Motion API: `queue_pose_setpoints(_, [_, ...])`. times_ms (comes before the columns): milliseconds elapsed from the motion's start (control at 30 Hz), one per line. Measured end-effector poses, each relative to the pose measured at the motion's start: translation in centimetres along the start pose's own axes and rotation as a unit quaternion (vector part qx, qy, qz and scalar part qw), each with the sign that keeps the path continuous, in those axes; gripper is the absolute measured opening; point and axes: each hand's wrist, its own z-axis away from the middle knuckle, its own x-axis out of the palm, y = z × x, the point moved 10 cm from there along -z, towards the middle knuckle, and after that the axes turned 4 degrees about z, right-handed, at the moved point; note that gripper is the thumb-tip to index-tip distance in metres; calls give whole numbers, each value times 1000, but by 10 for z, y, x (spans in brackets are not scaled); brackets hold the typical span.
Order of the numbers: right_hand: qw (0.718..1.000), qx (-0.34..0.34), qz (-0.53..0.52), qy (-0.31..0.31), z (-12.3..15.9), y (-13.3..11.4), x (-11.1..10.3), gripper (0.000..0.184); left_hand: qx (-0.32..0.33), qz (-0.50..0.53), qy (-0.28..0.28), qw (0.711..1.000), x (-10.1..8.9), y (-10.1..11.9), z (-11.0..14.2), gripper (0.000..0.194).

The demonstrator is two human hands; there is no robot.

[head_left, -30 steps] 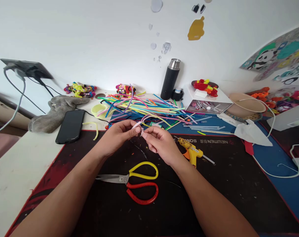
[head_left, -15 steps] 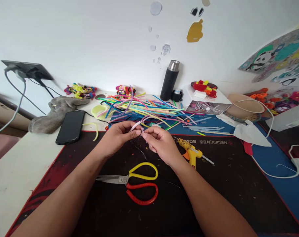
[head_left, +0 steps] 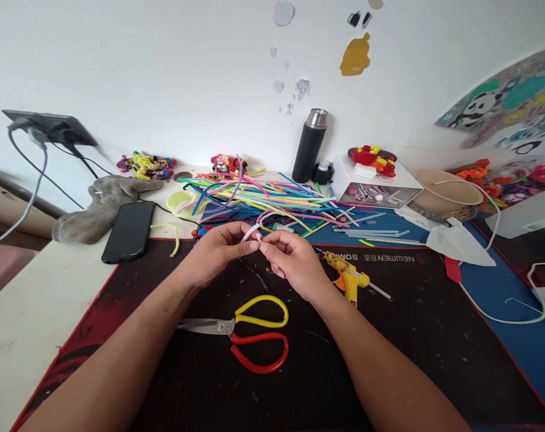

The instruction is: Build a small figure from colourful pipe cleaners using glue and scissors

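Above the black desk mat (head_left: 416, 336), my left hand (head_left: 221, 249) pinches a pale pink pipe cleaner (head_left: 251, 231), whose free end sticks up past the fingers. My right hand (head_left: 293, 261) has its thumb and fingers closed on the same pipe cleaner, fingertips almost meeting those of the left. What sits right between the fingertips is small and partly hidden. Nearer to me lie scissors (head_left: 230, 327) with one yellow and one red handle. Right of my right hand rests a yellow glue gun (head_left: 351, 276) with a clear stick in its back.
Behind my hands spreads a heap of colourful pipe cleaners (head_left: 263, 195). A black thermos (head_left: 309, 147) and a white box (head_left: 380, 189) stand by the wall. Glue sticks (head_left: 371, 233) lie right of the heap; a phone (head_left: 128, 231) is on the left.
Both hands stay in nearly the same place. The pipe cleaner's free end has tilted slightly to the right and more upright between the fingers.
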Motion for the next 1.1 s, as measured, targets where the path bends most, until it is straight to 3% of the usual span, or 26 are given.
queue_pose_setpoints(233, [1000,16,14,-8,2,-1,4,35,-16,-2,26,1000,-6,-3,0,40])
queue_pose_setpoints(733, [999,1,49,-6,3,-4,4,29,-1,-51,28,998,-5,3,2,40])
queue_pose_setpoints(1100, [995,-17,100,26,3,-5,-3,25,7,-102,29,994,-5,4,2,43])
